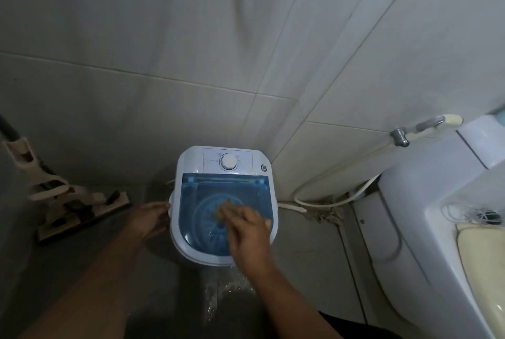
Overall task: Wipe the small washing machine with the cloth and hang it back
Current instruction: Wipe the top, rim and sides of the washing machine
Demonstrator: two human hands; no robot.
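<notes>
A small white washing machine (188,163) with a clear blue lid (202,196) and a round dial (228,162) stands on the floor against the tiled wall. My right hand (246,226) lies on the lid and presses a tan cloth (222,211) flat against it; only the cloth's far edge shows past my blurred fingers. My left hand (149,218) rests against the machine's left side, its fingertips at the rim.
A mop with a flat head (82,213) leans at the left. A white toilet (426,215) stands at the right, with a spray hose (328,202) and wall valve (400,137) behind it. Wet grey floor (218,292) lies in front of the machine.
</notes>
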